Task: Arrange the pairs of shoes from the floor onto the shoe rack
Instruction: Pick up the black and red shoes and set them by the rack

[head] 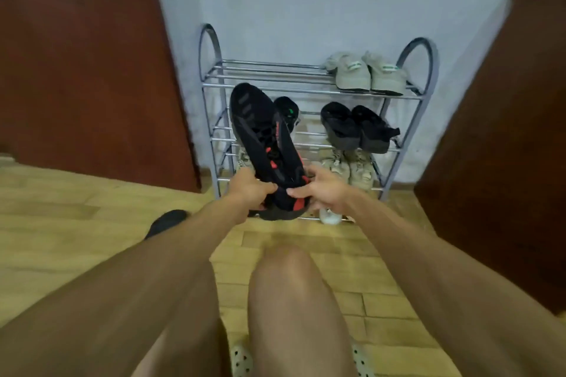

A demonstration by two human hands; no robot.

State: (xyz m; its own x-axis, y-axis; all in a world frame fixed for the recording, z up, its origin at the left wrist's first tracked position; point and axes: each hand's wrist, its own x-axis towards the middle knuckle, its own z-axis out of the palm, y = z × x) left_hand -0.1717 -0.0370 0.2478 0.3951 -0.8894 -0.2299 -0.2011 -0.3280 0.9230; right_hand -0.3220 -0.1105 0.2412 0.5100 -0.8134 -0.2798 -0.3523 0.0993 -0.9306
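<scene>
Blur softened every edge. A black sneaker [263,138] with red trim was gripped at its heel end by the left hand [249,190] and the right hand [321,191], its toe raised before the middle shelf of the shoe rack [275,75]. Behind it a green-marked black shoe [286,110] was largely hidden (only part could be seen). A dark shoe [167,220] on the floor was half covered by the left forearm. A pale object [330,216] at the rack's foot could not be identified.

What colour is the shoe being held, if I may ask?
The shoe is black with red accents; head view.
</scene>
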